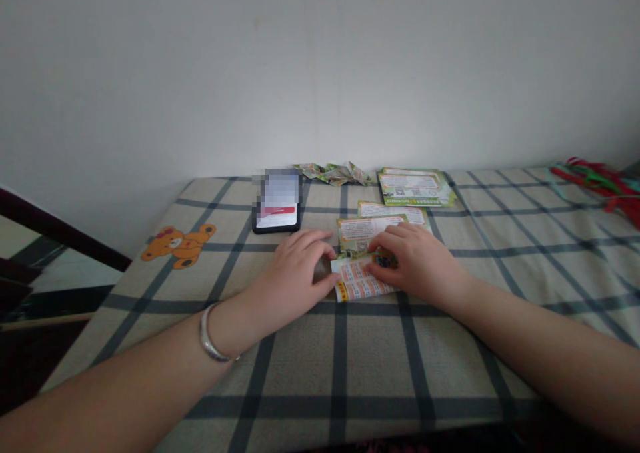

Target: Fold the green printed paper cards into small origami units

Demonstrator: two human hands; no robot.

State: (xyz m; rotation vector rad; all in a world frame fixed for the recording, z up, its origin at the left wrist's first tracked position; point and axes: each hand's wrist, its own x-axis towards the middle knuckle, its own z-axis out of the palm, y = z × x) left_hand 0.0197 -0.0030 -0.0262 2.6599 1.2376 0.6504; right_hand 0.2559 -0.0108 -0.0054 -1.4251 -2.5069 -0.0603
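Note:
A folded printed leaflet [357, 276] with rows of orange and white boxes and a yellow strip lies on the checked cloth in front of me. My left hand [303, 266] is curved at its left end, thumb and index finger gripping the corner area. Over its right part, my right hand [415, 259] is bent with thumb and fingertips on the paper, covering that end. Just behind it lies a green-bordered printed card [360, 229], partly under my right fingers. Another similar card [385, 207] shows beyond that one.
A phone [277, 219] with a lit, partly blurred screen lies left of the cards. Crumpled green wrappers [340, 173] and a stack of cards [417, 186] lie near the wall. A bear picture [180, 245] is at left; red and green items [605, 186] lie far right.

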